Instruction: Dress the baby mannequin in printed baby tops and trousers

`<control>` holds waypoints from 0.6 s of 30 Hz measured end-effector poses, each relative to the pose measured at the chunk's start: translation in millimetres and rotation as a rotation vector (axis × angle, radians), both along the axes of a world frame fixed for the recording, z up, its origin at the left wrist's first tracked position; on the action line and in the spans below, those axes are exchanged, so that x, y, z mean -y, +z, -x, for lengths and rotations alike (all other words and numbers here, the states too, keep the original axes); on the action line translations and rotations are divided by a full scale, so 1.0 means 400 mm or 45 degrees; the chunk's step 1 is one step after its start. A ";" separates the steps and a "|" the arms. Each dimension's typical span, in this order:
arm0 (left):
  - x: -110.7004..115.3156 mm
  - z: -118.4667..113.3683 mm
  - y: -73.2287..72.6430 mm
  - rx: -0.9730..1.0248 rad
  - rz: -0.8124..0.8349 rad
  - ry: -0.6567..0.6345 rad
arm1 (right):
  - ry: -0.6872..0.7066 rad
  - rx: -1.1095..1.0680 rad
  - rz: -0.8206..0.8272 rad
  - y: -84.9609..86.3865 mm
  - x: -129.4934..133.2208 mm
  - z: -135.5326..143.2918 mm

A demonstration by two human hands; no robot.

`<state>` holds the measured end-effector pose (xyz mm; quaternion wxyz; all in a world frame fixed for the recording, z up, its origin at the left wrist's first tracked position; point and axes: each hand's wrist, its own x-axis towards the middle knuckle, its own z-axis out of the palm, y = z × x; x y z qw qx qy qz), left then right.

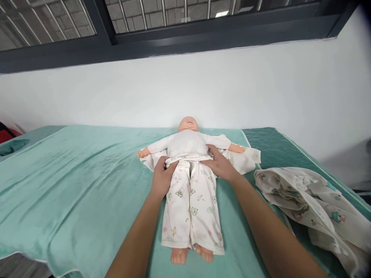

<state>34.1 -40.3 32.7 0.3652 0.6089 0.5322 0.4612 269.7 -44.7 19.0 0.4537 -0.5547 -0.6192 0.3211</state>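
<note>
A baby doll (188, 142) lies on its back, head toward the wall and bare feet toward me. It wears a white long-sleeved top and white printed trousers (178, 208). My left hand (163, 177) is closed on the trousers' waistband at one side, thumb over the cloth. At the other side of the waist, my right hand (221, 165) grips the waistband, its fingers against the doll's belly; the fingertips are partly hidden. Beneath the doll's arms a white printed garment (244, 160) is spread out.
A light green blanket (83, 187) covers most of the bed, with a darker green quilted cover (261, 142) at the right. On that side lies a crumpled white printed cloth (318, 211). Behind stand a white wall (135, 92) and a dark window frame (200, 35).
</note>
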 end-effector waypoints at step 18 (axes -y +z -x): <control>-0.059 -0.034 0.008 -0.114 -0.107 0.078 | -0.594 -0.059 -0.088 -0.024 -0.023 0.022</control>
